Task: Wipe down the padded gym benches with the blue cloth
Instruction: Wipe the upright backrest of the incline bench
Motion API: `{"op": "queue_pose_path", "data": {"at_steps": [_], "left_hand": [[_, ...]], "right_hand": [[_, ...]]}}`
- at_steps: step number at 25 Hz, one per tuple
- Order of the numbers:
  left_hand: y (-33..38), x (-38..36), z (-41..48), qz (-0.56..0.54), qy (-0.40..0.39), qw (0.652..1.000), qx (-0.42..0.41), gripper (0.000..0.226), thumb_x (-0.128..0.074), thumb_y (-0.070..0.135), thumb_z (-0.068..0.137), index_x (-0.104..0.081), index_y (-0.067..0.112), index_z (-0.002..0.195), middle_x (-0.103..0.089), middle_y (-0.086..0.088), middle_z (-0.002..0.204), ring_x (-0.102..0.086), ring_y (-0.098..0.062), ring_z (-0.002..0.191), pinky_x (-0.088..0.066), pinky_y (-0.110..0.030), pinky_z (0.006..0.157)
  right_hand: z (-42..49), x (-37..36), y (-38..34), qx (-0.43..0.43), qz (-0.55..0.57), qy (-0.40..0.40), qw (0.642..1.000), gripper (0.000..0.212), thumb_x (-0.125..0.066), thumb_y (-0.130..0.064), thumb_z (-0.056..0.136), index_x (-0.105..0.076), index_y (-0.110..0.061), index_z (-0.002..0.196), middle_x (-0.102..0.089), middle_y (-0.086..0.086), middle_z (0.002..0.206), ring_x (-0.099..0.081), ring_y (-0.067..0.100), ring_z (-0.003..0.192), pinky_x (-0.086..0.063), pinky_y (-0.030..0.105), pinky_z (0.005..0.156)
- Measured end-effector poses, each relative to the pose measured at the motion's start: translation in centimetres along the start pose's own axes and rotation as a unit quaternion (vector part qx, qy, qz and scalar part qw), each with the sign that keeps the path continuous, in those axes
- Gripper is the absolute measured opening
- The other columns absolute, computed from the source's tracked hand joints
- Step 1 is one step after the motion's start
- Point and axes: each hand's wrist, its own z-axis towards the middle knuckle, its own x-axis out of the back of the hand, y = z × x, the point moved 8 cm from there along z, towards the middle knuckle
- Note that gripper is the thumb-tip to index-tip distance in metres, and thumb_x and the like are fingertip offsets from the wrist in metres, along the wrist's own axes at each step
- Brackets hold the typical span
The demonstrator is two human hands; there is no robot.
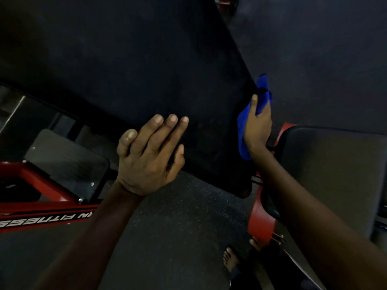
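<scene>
Right forearm (314, 216): seen closest to the lens, stretched from the lower right corner toward the bench's side edge.
Blue cloth (243, 139): bunched in the right hand (258, 124) and pressed against the right edge of the black padded bench (146, 70), with part of it hanging below the palm.
Right hand: closed round the cloth, thumb laid along the pad's rim.
Left hand (148, 155): spread flat on the pad near its lower end, fingers straight, nothing held.
Step in hand: the side edge is judged to be under wiping; even pressure along the rim is advised, with the pad steadied by the flat hand and the loose tail of cloth gathered in.
Surroundings: a grey pad (335, 174) on a red bracket (261, 216) is set just beside the wiping arm and could be brushed; a red frame (41, 212) with white lettering is seen at the left; speckled floor (178, 227) and a bare foot (230, 258) are seen below.
</scene>
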Motion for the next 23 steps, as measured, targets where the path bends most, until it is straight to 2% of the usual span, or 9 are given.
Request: {"op": "queue_pose_path", "data": {"at_steps": [2,6,8,11,12,14,18,21,23], "left_hand": [[0.0,0.1,0.0,0.002,-0.006,1.000,0.009,0.048,-0.058,0.036,0.093,-0.058,0.022,0.140,-0.052,0.003,0.141,-0.020,-0.009,0.151,-0.013,-0.033,0.117],[0.3,0.1,0.2,0.017,-0.005,1.000,0.004,0.048,-0.058,0.037,0.093,-0.059,0.022,0.139,-0.052,0.003,0.141,-0.020,-0.009,0.151,-0.009,-0.032,0.119],[0.3,0.0,0.4,0.020,-0.006,1.000,0.001,0.047,-0.057,0.037,0.093,-0.060,0.022,0.138,-0.052,0.003,0.140,-0.021,-0.010,0.151,-0.007,-0.032,0.120],[0.4,0.1,0.4,0.015,-0.033,0.999,0.022,0.046,-0.057,0.035,0.094,-0.061,0.022,0.137,-0.052,0.003,0.140,-0.029,-0.013,0.145,-0.008,-0.033,0.120],[0.6,0.3,0.6,0.011,-0.050,0.998,0.033,0.046,-0.057,0.033,0.094,-0.060,0.022,0.138,-0.051,0.002,0.141,-0.030,-0.014,0.143,-0.010,-0.035,0.119],[0.8,0.8,0.8,0.021,-0.087,0.995,0.040,0.048,-0.056,0.033,0.097,-0.056,0.021,0.143,-0.046,0.001,0.147,-0.028,-0.016,0.143,-0.012,-0.037,0.118],[0.7,1.3,1.0,0.096,-0.147,0.984,0.024,0.058,-0.047,0.040,0.102,-0.039,0.014,0.154,-0.030,-0.005,0.160,-0.012,-0.016,0.154,0.000,-0.036,0.123],[0.9,0.7,1.0,0.106,-0.147,0.981,0.071,0.060,-0.046,0.038,0.101,-0.037,0.013,0.155,-0.028,-0.005,0.161,-0.004,-0.015,0.155,0.005,-0.037,0.123],[1.1,0.3,0.9,0.107,-0.142,0.981,0.080,0.060,-0.049,0.038,0.100,-0.039,0.014,0.154,-0.031,-0.005,0.160,-0.005,-0.015,0.155,0.006,-0.037,0.124]], "right_hand": [[-0.8,0.3,3.1,-0.035,-0.005,0.009,0.999,0.074,-0.032,-0.072,0.095,-0.043,-0.022,0.149,-0.053,0.005,0.148,-0.050,0.026,0.135,-0.039,0.039,0.112],[-2.8,2.3,9.2,-0.179,-0.029,0.024,0.983,0.060,-0.036,-0.057,0.103,-0.047,-0.015,0.145,-0.057,0.016,0.141,-0.052,0.037,0.129,-0.038,0.038,0.104],[-4.0,2.3,8.6,-0.174,-0.049,0.019,0.983,0.061,-0.035,-0.060,0.103,-0.046,-0.019,0.147,-0.057,0.014,0.141,-0.053,0.037,0.128,-0.039,0.039,0.104],[-9.0,0.9,3.6,-0.033,-0.019,-0.015,0.999,0.065,-0.033,-0.073,0.095,-0.029,-0.043,0.152,-0.048,0.000,0.153,-0.047,0.028,0.139,-0.039,0.041,0.112],[-11.3,0.5,1.2,0.037,0.005,-0.039,0.999,0.060,-0.035,-0.071,0.095,-0.023,-0.052,0.151,-0.040,-0.008,0.158,-0.038,0.021,0.146,-0.035,0.040,0.116],[-14.0,0.4,-3.1,0.154,0.031,-0.085,0.984,0.053,-0.038,-0.060,0.101,-0.019,-0.057,0.151,-0.023,-0.016,0.164,-0.020,0.009,0.153,-0.029,0.041,0.121],[-9.5,-1.1,-14.2,0.331,0.014,-0.092,0.939,0.055,-0.041,-0.049,0.104,-0.035,-0.028,0.155,-0.024,-0.004,0.166,-0.023,0.016,0.152,-0.041,0.049,0.113],[-7.2,-2.6,-21.7,0.387,0.024,-0.085,0.918,0.056,-0.043,-0.046,0.105,-0.036,-0.024,0.155,-0.027,0.000,0.165,-0.031,0.020,0.150,-0.049,0.051,0.103],[-7.2,-2.9,-21.6,0.400,0.022,-0.088,0.912,0.056,-0.042,-0.046,0.106,-0.034,-0.024,0.156,-0.025,-0.002,0.165,-0.029,0.018,0.150,-0.048,0.050,0.105]]}}
